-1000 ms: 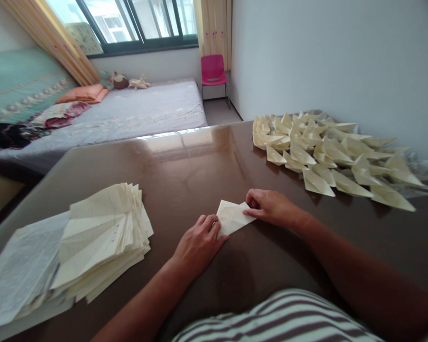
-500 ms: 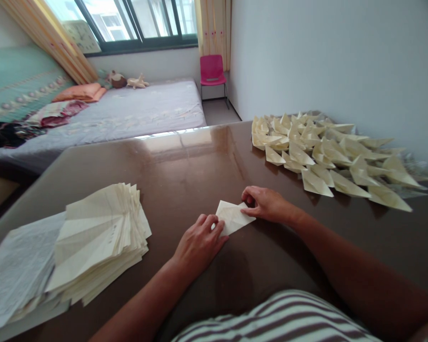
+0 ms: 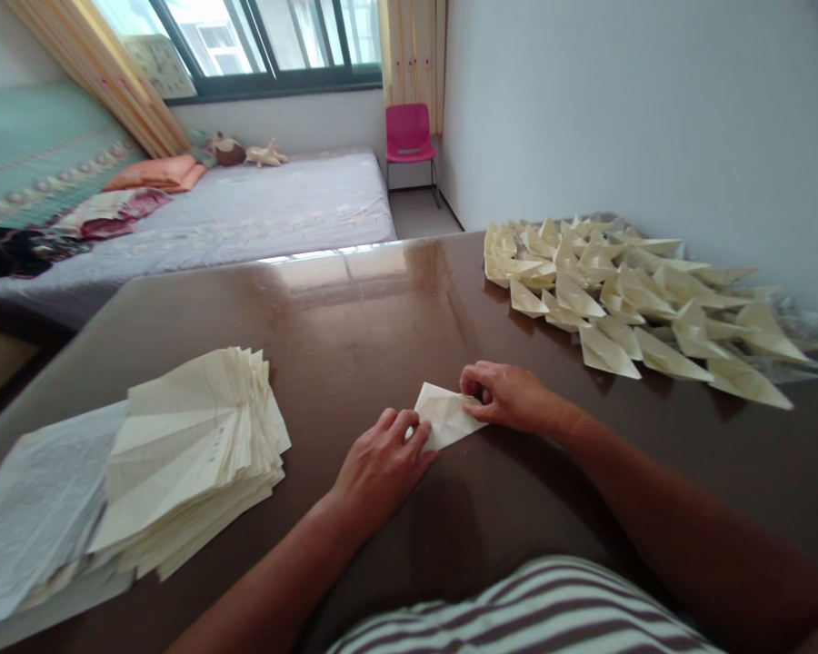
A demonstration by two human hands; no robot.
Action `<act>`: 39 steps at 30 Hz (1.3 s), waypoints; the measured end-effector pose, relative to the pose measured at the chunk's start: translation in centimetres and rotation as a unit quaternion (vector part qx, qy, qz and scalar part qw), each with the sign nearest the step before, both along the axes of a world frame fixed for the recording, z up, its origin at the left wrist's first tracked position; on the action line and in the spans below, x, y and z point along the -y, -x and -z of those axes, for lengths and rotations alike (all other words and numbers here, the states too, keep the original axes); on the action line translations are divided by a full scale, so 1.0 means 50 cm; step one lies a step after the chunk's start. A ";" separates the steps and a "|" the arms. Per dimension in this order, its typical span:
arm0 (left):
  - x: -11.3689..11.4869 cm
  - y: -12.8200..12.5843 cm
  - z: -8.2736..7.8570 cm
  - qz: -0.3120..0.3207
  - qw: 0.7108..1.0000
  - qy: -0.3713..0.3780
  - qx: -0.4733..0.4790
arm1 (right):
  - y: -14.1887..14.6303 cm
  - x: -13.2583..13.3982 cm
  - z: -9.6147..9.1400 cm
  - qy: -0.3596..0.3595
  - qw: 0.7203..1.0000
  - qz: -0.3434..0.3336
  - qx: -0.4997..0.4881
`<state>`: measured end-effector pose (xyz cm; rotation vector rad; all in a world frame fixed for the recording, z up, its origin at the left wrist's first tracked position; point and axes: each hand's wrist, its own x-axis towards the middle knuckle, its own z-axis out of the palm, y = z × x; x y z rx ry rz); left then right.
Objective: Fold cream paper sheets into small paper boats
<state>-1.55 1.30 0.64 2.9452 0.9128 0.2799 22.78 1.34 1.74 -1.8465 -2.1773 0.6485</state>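
A cream sheet of paper, partly folded (image 3: 444,413), lies flat on the brown table (image 3: 354,318) in front of me. My left hand (image 3: 382,468) presses its near left edge with curled fingers. My right hand (image 3: 508,397) pinches the sheet's right corner, fingers bent over it. Both hands rest on the tabletop.
A fanned stack of cream sheets (image 3: 191,454) sits at the left on larger printed paper (image 3: 27,518). Several folded paper shapes (image 3: 627,295) lie heaped at the right by the wall. Beyond the table stand a bed (image 3: 245,213) and a pink chair (image 3: 409,136).
My right hand has slid a little leftwards along the sheet's right corner. The left hand and the sheet have stayed in place.
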 end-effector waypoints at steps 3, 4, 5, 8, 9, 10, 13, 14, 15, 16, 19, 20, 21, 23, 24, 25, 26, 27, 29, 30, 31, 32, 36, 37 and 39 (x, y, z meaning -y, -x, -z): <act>-0.001 0.001 0.000 -0.002 1.000 0.001 0.001 | 0.001 0.001 0.007 0.015 0.998 0.023 -0.054; -0.001 0.001 0.000 -0.003 1.000 0.002 0.002 | 0.001 0.001 0.010 0.019 0.996 0.029 -0.078; 0.000 0.001 -0.001 -0.004 1.000 0.002 0.004 | 0.001 0.000 0.014 0.019 0.994 0.035 -0.101; 0.000 0.001 -0.001 -0.006 1.000 0.005 0.010 | 0.003 -0.001 0.024 0.005 0.989 0.037 -0.140; 0.001 0.001 -0.001 -0.006 1.000 0.007 0.012 | 0.005 0.000 0.025 -0.002 0.989 0.032 -0.143; 0.001 0.002 -0.001 -0.006 1.000 0.009 0.014 | 0.007 0.002 0.025 -0.012 0.990 0.024 -0.141; 0.003 0.002 0.002 -0.006 1.000 0.017 0.021 | 0.014 0.009 0.018 -0.060 0.994 0.000 -0.095; 0.004 0.001 0.003 -0.006 1.000 0.018 0.023 | 0.016 0.011 0.015 -0.079 0.994 -0.012 -0.069; 0.005 0.000 0.003 -0.005 1.000 0.017 0.025 | 0.018 0.013 0.012 -0.093 0.994 -0.025 -0.044; 0.006 -0.001 0.003 -0.004 1.000 0.015 0.025 | 0.018 0.013 0.009 -0.103 0.994 -0.041 -0.024; 0.009 -0.005 0.001 0.000 1.000 0.006 0.014 | 0.015 0.009 0.003 -0.102 0.992 -0.079 -0.001; 0.009 -0.006 0.000 0.000 1.000 0.002 0.009 | 0.012 0.007 0.000 -0.096 0.992 -0.086 0.002; 0.010 -0.007 -0.001 0.000 1.000 -0.001 0.002 | 0.009 0.006 -0.003 -0.090 0.991 -0.096 0.006; 0.012 -0.006 -0.005 -0.001 1.000 -0.006 -0.013 | 0.002 0.007 -0.013 -0.077 0.989 -0.121 0.020; 0.013 -0.005 -0.007 0.000 1.000 -0.008 -0.022 | -0.001 0.009 -0.019 -0.070 0.988 -0.136 0.025; 0.015 -0.004 -0.008 0.004 0.999 -0.013 -0.033 | -0.004 0.012 -0.025 -0.064 0.986 -0.152 0.028; 0.017 -0.003 -0.010 0.009 0.999 -0.020 -0.044 | -0.006 0.016 -0.030 -0.060 0.984 -0.166 0.030; 0.021 -0.002 -0.011 0.015 0.998 -0.029 -0.055 | -0.007 0.020 -0.036 -0.058 0.982 -0.177 0.033; 0.029 -0.003 -0.013 0.019 0.996 -0.047 -0.075 | -0.005 0.028 -0.043 -0.067 0.978 -0.192 0.052; 0.033 -0.005 -0.013 0.016 0.995 -0.052 -0.085 | -0.003 0.031 -0.044 -0.075 0.975 -0.196 0.068; 0.037 -0.006 -0.013 0.012 0.994 -0.053 -0.094 | 0.000 0.034 -0.045 -0.083 0.973 -0.199 0.083; 0.041 -0.008 -0.013 0.007 0.993 -0.053 -0.102 | 0.003 0.036 -0.045 -0.091 0.971 -0.201 0.096; 0.037 -0.007 -0.010 0.000 0.992 -0.064 -0.106 | 0.016 0.038 -0.039 -0.111 0.965 -0.205 0.118; 0.032 -0.005 -0.009 -0.001 0.993 -0.067 -0.101 | 0.019 0.038 -0.037 -0.116 0.965 -0.203 0.121; 0.020 0.000 -0.007 0.002 0.994 -0.067 -0.089 | 0.025 0.038 -0.034 -0.123 0.964 -0.196 0.130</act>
